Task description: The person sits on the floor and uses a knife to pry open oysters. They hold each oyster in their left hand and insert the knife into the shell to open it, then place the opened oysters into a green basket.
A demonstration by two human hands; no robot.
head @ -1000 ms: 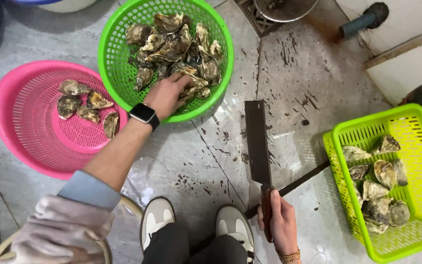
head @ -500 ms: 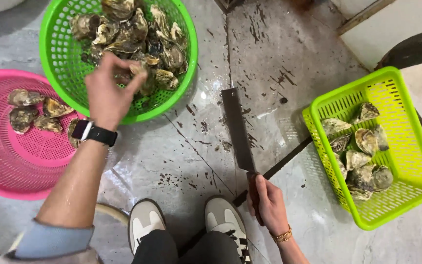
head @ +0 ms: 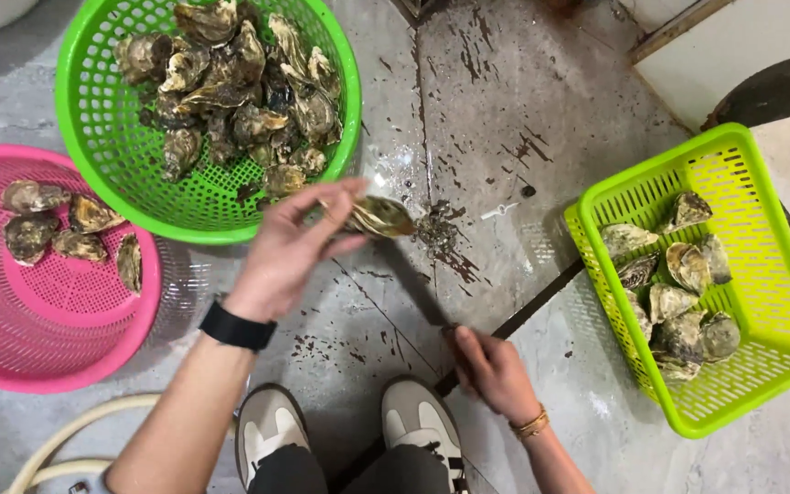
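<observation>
My left hand (head: 290, 252) holds a brownish oyster (head: 378, 217) over the wet stone floor, just below the round green basket (head: 84, 137) piled with oysters. My right hand (head: 491, 366) grips the handle of a cleaver (head: 413, 279); its dark blade runs up and left to the oyster, edge-on to me. A black watch sits on my left wrist and a gold bracelet on my right.
A pink round basket (head: 57, 338) with several oysters lies at the left. A yellow-green rectangular basket (head: 761, 229) with several oysters stands at the right. My two white shoes (head: 349, 430) are at the bottom, a pale hose (head: 75, 439) beside them. Shell grit (head: 436, 229) lies on the floor.
My left hand lifted an oyster out of the green basket and brought it down over the floor. The cleaver turned from lying flat to meeting the oyster.
</observation>
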